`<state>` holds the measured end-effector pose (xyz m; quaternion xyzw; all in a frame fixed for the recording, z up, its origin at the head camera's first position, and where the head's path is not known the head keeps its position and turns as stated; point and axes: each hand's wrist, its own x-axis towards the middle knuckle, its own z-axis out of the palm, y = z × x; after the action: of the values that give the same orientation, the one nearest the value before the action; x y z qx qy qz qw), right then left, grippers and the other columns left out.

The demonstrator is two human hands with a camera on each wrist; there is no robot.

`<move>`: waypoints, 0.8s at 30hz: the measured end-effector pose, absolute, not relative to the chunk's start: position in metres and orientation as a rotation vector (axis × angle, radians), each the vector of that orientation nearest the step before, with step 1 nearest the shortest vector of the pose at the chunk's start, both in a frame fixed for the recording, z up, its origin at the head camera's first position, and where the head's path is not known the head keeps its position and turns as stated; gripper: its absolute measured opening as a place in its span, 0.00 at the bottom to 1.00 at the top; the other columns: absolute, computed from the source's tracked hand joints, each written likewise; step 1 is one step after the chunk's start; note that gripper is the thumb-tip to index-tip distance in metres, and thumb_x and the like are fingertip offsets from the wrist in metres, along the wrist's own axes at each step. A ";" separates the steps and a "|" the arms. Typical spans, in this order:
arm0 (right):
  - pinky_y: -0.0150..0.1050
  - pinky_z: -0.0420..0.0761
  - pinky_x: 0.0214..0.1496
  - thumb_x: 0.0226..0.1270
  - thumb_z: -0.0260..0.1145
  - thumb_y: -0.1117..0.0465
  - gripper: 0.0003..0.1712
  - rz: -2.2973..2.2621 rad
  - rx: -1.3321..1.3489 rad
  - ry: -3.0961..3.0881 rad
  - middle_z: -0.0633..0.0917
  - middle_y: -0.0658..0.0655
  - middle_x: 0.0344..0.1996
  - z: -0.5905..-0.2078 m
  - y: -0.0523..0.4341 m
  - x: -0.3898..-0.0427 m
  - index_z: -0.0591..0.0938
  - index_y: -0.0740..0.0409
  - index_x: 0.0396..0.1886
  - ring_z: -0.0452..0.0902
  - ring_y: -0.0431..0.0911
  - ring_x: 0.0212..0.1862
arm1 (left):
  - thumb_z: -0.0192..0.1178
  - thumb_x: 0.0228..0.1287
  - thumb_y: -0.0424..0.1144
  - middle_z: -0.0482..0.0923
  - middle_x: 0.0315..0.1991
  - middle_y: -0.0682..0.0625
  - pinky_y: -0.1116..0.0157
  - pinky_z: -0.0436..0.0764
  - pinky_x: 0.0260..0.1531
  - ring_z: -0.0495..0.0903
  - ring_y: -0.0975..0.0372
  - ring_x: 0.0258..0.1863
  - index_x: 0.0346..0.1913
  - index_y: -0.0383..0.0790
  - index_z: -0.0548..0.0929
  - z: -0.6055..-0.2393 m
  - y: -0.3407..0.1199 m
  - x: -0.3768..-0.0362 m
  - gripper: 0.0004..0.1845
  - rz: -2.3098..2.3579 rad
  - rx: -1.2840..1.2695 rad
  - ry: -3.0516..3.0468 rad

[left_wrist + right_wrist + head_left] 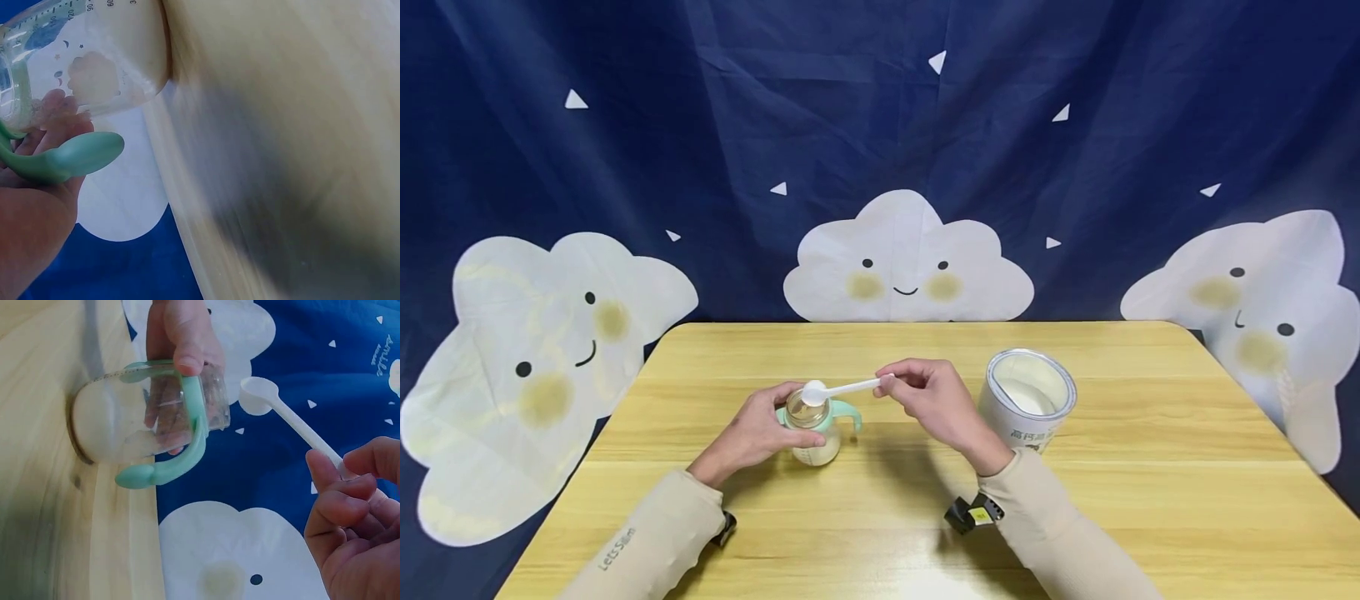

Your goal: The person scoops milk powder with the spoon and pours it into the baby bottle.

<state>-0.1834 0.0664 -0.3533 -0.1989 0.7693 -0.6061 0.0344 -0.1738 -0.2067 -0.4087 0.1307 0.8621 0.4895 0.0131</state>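
A clear baby bottle (817, 454) with mint-green handles (136, 476) has pale contents in its lower part. My left hand (760, 432) grips it round the upper body, thumb in front. Its base (164, 44) is at the tabletop; the mouth is uncapped. Between thumb and fingers, my right hand (942, 404) pinches the handle of a white measuring scoop (853, 387). The scoop's bowl (259, 397) is just above the bottle's mouth, apart from it in the right wrist view. I cannot tell how much the bowl holds.
An unlidded can (1028, 392) of cream-coloured powder stands on the wooden table (1150, 400), right of and behind my right wrist. Behind the table's far edge hangs a dark blue curtain (850, 100) with white clouds.
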 end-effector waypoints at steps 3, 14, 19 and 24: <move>0.27 0.67 0.22 0.70 0.63 0.67 0.09 -1.877 -0.604 2.369 0.89 0.56 0.29 -0.352 0.070 -0.184 0.87 0.67 0.42 0.68 0.38 0.22 | 0.83 0.42 0.42 0.85 0.48 0.47 0.55 0.77 0.51 0.81 0.56 0.47 0.59 0.36 0.80 -0.409 -0.207 -0.174 0.38 1.526 0.410 2.687; 0.28 0.71 0.25 0.70 0.63 0.64 0.11 -1.886 -0.486 2.357 0.88 0.54 0.30 -0.347 0.083 -0.183 0.86 0.67 0.44 0.71 0.40 0.25 | 0.83 0.42 0.41 0.85 0.47 0.45 0.59 0.79 0.49 0.81 0.56 0.46 0.57 0.37 0.81 -0.410 -0.207 -0.175 0.36 1.548 0.427 2.667; 0.27 0.69 0.25 0.70 0.62 0.66 0.11 -1.938 -0.425 2.308 0.88 0.54 0.28 -0.344 0.087 -0.183 0.85 0.69 0.45 0.68 0.37 0.22 | 0.83 0.41 0.41 0.85 0.46 0.46 0.60 0.79 0.49 0.81 0.56 0.46 0.57 0.37 0.81 -0.411 -0.207 -0.174 0.36 1.540 0.415 2.679; 0.27 0.65 0.23 0.69 0.61 0.67 0.11 -1.965 -0.391 2.287 0.87 0.52 0.27 -0.342 0.091 -0.181 0.85 0.70 0.45 0.62 0.36 0.18 | 0.83 0.41 0.41 0.85 0.45 0.47 0.61 0.79 0.48 0.81 0.57 0.45 0.57 0.37 0.81 -0.412 -0.207 -0.175 0.36 1.538 0.420 2.684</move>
<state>-0.1807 0.0913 -0.3420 -0.1283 0.7512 -0.6455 0.0503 -0.1746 -0.2068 -0.4116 0.1344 0.8597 0.4927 0.0098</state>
